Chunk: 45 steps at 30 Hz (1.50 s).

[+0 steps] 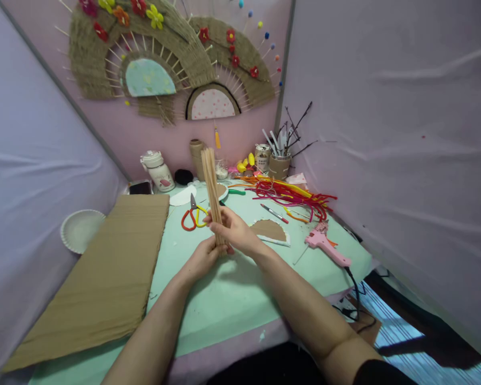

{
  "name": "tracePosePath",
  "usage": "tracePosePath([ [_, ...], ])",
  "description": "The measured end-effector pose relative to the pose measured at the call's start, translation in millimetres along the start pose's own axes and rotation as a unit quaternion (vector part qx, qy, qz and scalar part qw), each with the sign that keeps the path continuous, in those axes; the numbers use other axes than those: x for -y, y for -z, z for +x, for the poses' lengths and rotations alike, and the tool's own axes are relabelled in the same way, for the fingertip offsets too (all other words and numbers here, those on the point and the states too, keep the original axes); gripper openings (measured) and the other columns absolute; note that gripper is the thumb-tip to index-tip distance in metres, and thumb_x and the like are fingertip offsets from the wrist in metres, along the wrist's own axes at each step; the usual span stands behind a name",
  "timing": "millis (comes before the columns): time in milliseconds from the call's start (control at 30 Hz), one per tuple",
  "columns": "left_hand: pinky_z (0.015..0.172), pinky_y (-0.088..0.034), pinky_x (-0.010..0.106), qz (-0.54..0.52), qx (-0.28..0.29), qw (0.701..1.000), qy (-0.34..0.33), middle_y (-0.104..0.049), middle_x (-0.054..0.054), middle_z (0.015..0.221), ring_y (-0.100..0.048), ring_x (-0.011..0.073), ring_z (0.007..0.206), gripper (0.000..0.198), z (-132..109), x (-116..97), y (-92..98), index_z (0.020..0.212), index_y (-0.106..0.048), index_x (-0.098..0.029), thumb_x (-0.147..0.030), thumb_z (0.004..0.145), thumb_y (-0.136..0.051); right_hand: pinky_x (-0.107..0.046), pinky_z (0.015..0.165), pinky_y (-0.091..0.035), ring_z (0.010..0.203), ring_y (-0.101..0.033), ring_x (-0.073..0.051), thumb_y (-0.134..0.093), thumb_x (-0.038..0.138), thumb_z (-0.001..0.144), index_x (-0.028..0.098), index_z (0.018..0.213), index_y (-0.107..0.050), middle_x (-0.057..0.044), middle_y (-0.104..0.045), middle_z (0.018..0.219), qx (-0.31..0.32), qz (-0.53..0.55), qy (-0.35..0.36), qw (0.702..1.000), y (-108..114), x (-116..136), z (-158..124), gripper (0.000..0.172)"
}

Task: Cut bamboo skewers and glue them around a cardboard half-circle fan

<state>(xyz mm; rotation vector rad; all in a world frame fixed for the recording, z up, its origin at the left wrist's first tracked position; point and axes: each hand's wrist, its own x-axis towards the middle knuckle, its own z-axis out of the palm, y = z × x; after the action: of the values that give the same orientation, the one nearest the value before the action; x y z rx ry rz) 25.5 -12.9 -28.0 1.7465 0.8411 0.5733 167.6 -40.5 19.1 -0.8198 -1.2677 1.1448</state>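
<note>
We hold the sticks (pixel 210 179) near upright above the table (pixel 224 305), fingers of our right hand (pixel 237 231) closed round their middle, our left hand (pixel 203 259) gripping the lower end; we should keep both grips snug.

Stick bundle (pixel 211 182) partly behind the right hand (pixel 235 230), larger fan (pixel 88 64) partly beyond the top edge

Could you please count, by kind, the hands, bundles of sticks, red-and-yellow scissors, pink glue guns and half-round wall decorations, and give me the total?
Hands: 2 (left hand, right hand)
Bundle of sticks: 1
Red-and-yellow scissors: 1
Pink glue gun: 1
Half-round wall decorations: 2 (left decoration, right decoration)
Total: 7
</note>
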Motion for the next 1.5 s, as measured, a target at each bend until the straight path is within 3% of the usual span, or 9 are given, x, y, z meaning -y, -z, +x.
tracePosePath([
  [133, 0.081, -0.050, 0.034, -0.086, -0.046, 0.995, 0.022, -0.071, 0.009, 0.087, -0.066, 0.0211, 0.086, 0.025, -0.9, -7.7, 4.2, 0.082, -0.062, -0.016, -0.041, 0.086, -0.058, -0.037, 0.098, -0.042, 0.117, -0.054, -0.022, -0.063, 0.043, 0.080, 0.021, 0.118, -0.051, -0.011, -0.058, 0.124, -0.064, -0.246, -0.061, 0.965, 37.7, 4.4, -21.1, 0.046],
  [300, 0.076, -0.053, 0.032, -0.254, -0.064, 0.958, 0.118, -0.069, 0.005, 0.084, -0.068, 0.0190, 0.082, 0.024, -3.2, -14.5, 9.5, 0.085, -0.054, -0.016, -0.036, 0.081, -0.068, -0.042, 0.102, -0.034, 0.127, -0.043, -0.034, -0.067, 0.041, 0.079, 0.014, 0.125, -0.054, -0.020, -0.052, 0.131, -0.074, -0.611, -0.191, 0.764, 81.3, 5.6, -54.4, 0.055],
  [400, 0.079, -0.054, 0.034, -0.303, -0.055, 0.940, 0.146, -0.069, 0.005, 0.083, -0.070, 0.0188, 0.081, 0.024, -4.8, -15.4, 12.4, 0.085, -0.053, -0.016, -0.031, 0.080, -0.071, -0.041, 0.096, -0.037, 0.123, -0.046, -0.035, -0.064, 0.045, 0.082, 0.014, 0.125, -0.054, -0.020, -0.052, 0.129, -0.066, -0.655, -0.236, 0.715, 91.3, 2.6, -63.5, 0.055],
  [600, 0.077, -0.056, 0.034, -0.325, -0.051, 0.934, 0.136, -0.069, 0.004, 0.080, -0.070, 0.0181, 0.078, 0.024, -6.6, -15.2, 14.9, 0.086, -0.053, -0.015, -0.030, 0.080, -0.071, -0.039, 0.090, -0.040, 0.111, -0.052, -0.033, -0.057, 0.039, 0.085, 0.011, 0.123, -0.055, -0.019, -0.059, 0.114, -0.095, -0.640, -0.205, 0.734, 85.8, -7.6, -61.9, 0.047],
  [900, 0.086, -0.055, 0.040, -0.347, -0.225, 0.909, 0.057, -0.068, 0.001, 0.074, -0.070, 0.0170, 0.075, 0.026, -3.1, -19.4, 19.6, 0.090, -0.051, -0.016, -0.030, 0.081, -0.070, -0.043, 0.103, -0.036, 0.126, -0.044, -0.033, -0.073, 0.043, 0.073, 0.016, 0.142, -0.038, -0.017, -0.049, 0.134, 0.019, -0.578, -0.093, 0.811, 39.8, -31.7, -54.2, 0.081],
  [1067, 0.086, -0.055, 0.042, -0.363, -0.255, 0.896, 0.031, -0.068, 0.001, 0.074, -0.070, 0.0165, 0.074, 0.026, -5.2, -24.9, 24.3, 0.090, -0.049, -0.016, -0.030, 0.082, -0.069, -0.044, 0.104, -0.036, 0.124, -0.042, -0.031, -0.067, 0.035, 0.076, 0.017, 0.144, -0.036, -0.015, -0.049, 0.129, 0.027, -0.557, -0.102, 0.823, 39.6, -31.0, -50.5, 0.077],
  [1300, 0.081, -0.056, 0.036, -0.381, -0.288, 0.879, -0.003, -0.068, -0.002, 0.072, -0.070, 0.0148, 0.073, 0.026, -6.7, -30.8, 27.4, 0.089, -0.049, -0.017, -0.031, 0.082, -0.070, -0.045, 0.106, -0.036, 0.127, -0.039, -0.029, -0.083, 0.035, 0.061, 0.025, 0.147, -0.032, -0.011, -0.045, 0.132, 0.197, -0.468, -0.077, 0.858, 22.5, -14.2, -49.9, 0.100],
  [1400, 0.082, -0.056, 0.037, -0.378, -0.282, 0.882, -0.003, -0.068, -0.001, 0.072, -0.070, 0.0148, 0.072, 0.027, -7.2, -29.3, 27.5, 0.090, -0.049, -0.017, -0.032, 0.082, -0.070, -0.048, 0.107, -0.035, 0.129, -0.039, -0.032, -0.088, 0.039, 0.053, 0.023, 0.146, -0.036, -0.014, -0.045, 0.135, 0.241, -0.471, -0.095, 0.843, 22.4, -11.3, -49.3, 0.108],
  [1500, 0.083, -0.055, 0.039, -0.381, -0.202, 0.902, 0.023, -0.070, 0.001, 0.075, -0.071, 0.0172, 0.074, 0.030, -9.6, -25.9, 26.3, 0.090, -0.050, -0.016, -0.033, 0.080, -0.073, -0.048, 0.108, -0.035, 0.131, -0.040, -0.031, -0.079, 0.043, 0.068, 0.023, 0.143, -0.041, -0.014, -0.045, 0.139, 0.197, -0.463, -0.057, 0.862, 29.9, -3.1, -41.3, 0.086],
])
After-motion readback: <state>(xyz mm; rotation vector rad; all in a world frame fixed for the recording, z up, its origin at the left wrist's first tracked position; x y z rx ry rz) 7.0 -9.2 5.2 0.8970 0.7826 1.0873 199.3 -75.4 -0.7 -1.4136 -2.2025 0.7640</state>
